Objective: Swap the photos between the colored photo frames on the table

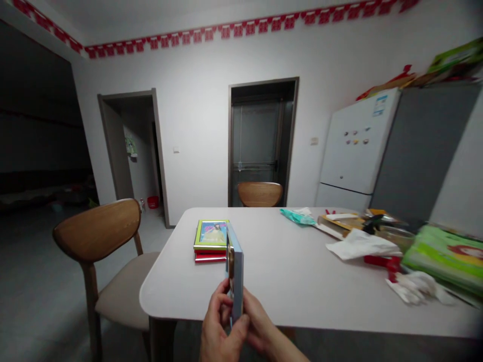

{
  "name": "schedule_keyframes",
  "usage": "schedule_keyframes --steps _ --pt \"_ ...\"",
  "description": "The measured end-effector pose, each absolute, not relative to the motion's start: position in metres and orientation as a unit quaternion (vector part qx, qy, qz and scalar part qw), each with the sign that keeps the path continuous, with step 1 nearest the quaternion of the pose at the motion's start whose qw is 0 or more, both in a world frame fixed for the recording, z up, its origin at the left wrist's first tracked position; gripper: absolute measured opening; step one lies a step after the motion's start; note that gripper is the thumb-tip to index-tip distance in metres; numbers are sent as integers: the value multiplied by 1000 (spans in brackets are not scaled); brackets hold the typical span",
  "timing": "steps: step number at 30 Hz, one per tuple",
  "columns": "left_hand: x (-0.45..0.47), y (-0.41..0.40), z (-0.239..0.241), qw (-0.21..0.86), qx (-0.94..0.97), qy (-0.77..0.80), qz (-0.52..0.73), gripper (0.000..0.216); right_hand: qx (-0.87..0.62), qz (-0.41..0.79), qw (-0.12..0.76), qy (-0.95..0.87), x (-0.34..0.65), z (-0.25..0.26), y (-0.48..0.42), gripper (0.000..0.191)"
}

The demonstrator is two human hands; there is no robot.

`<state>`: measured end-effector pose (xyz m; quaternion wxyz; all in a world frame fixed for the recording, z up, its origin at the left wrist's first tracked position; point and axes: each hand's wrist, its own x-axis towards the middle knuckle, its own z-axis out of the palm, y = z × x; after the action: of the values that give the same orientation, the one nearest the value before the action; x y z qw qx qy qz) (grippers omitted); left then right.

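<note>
A light blue picture frame (237, 276) stands nearly upright and edge-on to me, above the near part of the table. My left hand (219, 327) grips its lower end, fingers on the left side and thumb at the near edge. From the right, my right hand (258, 322) closes on the same lower end; some of its fingers are hidden behind the frame. Just beyond lies a small stack: a lime-green picture frame (211, 235) with a figure in a yellow dress, on top of a red frame (210, 257). The held frame partly covers the stack's right side.
The white table (294, 281) has rounded corners. On its right lie a teal packet (298, 216), white tissue (364, 245), a crumpled white glove-like item (417, 287) and a green package (445, 256). Wooden chairs stand at left (100, 229) and far side (260, 193).
</note>
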<state>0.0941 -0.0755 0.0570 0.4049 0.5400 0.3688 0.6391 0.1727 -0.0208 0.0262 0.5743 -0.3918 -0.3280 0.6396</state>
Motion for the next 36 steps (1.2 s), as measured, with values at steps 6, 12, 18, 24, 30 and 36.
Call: schedule_keyframes --steps 6,12,18,24,30,36 --pt "92 -62 74 447 478 359 665 51 -404 561 657 -302 219 52 -17 65" --pt "116 -33 56 565 485 322 585 41 -589 408 562 -412 339 54 18 66" --pt "163 -17 22 467 641 432 429 34 -699 241 394 -545 404 30 48 48" --pt "170 -10 24 378 693 481 381 43 -728 178 333 -573 407 17 62 35" --pt "148 -3 24 345 707 501 360 49 -756 84 270 -590 394 25 65 33" --pt "96 28 23 324 657 551 400 45 -675 25 260 -690 313 38 83 37"
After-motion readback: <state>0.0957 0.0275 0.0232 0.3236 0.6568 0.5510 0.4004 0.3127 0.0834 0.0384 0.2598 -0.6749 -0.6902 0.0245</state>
